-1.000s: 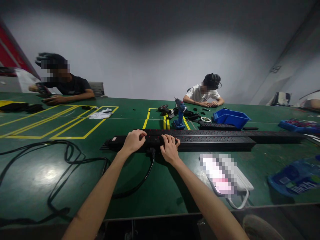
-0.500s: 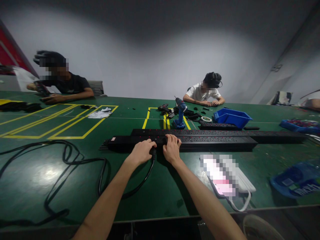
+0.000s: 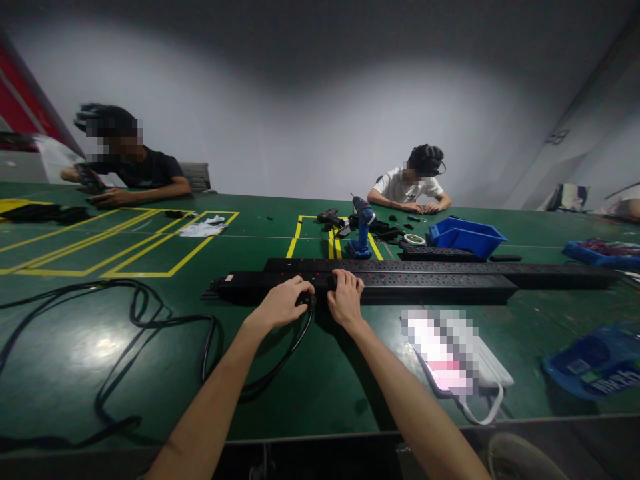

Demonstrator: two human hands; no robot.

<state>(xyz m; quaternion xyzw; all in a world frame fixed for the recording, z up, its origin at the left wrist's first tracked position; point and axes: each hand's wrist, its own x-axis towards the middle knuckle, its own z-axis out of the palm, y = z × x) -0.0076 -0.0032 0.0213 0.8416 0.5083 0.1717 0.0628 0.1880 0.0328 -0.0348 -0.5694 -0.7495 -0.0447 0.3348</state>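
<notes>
A long black power strip (image 3: pixel 435 290) with a row of outlets and small red marks lies crosswise in front of me. My left hand (image 3: pixel 283 301) is closed around the black plug (image 3: pixel 307 300) of a power cord, held against the strip's near side; the fingers partly hide it. The cord (image 3: pixel 295 350) hangs from the plug and curves down behind my left forearm. My right hand (image 3: pixel 345 298) grips the strip just right of the plug, fingers curled over its top. A second long black power strip (image 3: pixel 555 273) lies directly behind the first.
Coiled black cable (image 3: pixel 150 325) spreads at left. A phone (image 3: pixel 440 360), a white power bank (image 3: pixel 487 363) and a blue bottle (image 3: pixel 593 363) lie at right. Behind the strips stand a blue drill (image 3: pixel 363 230) and a blue bin (image 3: pixel 467 237). Two people sit across the green table.
The plug and cord end have turned slightly in my left hand, and the cord has shifted a little right. My right hand keeps its place on the strip. The view has moved slightly.
</notes>
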